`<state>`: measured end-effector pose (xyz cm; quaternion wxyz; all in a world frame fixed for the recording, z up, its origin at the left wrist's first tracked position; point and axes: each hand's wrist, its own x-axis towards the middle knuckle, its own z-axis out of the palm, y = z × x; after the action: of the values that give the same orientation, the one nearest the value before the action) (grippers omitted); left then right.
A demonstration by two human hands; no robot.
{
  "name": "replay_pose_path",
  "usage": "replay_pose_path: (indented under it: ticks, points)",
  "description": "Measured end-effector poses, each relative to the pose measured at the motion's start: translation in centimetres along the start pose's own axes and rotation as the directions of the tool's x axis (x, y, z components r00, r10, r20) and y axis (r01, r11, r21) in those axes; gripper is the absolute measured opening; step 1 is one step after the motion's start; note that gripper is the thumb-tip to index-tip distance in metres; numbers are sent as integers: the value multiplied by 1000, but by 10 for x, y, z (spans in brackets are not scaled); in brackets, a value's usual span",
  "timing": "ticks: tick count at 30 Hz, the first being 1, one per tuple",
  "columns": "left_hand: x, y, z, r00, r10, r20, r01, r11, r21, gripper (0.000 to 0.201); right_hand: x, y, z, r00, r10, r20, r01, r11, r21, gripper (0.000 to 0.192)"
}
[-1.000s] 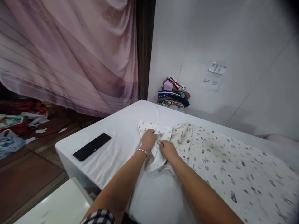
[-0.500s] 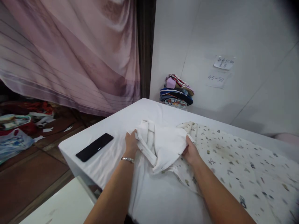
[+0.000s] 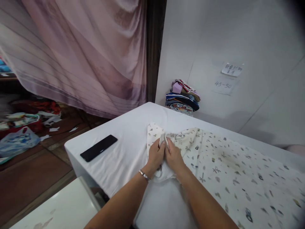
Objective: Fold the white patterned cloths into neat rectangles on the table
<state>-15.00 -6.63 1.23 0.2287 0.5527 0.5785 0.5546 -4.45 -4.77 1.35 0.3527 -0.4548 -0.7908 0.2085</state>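
A cream cloth with small printed motifs (image 3: 228,165) lies spread over the right part of a white-covered table (image 3: 124,149). My left hand (image 3: 156,155), with a bracelet at the wrist, and my right hand (image 3: 173,156) sit side by side at the cloth's left end. Both pinch a bunched fold of the cloth between their fingers. The thumbs almost touch. A black phone (image 3: 98,148) lies flat on the table to the left of my hands, apart from the cloth.
A stack of folded clothes (image 3: 183,98) sits at the table's far corner against the white wall, under two paper notes (image 3: 226,79). A pink curtain (image 3: 78,54) hangs at the left. Bags and clutter (image 3: 19,133) lie on the brown floor. A white surface (image 3: 59,210) is at lower left.
Half a second ago my hands were apart, holding a spread white fold of the cloth; now they have come together and the fold is bunched between them.
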Motion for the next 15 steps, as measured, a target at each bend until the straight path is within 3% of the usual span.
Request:
replay_pose_path:
  ticks: [5, 9, 15]
  points:
    - [1, -3, -5, 998, -69, -6, 69, 997, 34, 24, -10, 18, 9, 1000, 1, -16, -1, 999, 39, 51]
    - [1, 0, -6, 998, -19, 68, 9, 990, 141, 31, -13, 19, 9, 1000, -28, 13, 28, 999, -15, 54]
    - [-2, 1, -2, 993, 87, 77, -103, 967, 232, 27, -16, 15, 10, 998, -55, 28, 58, 995, -86, 54]
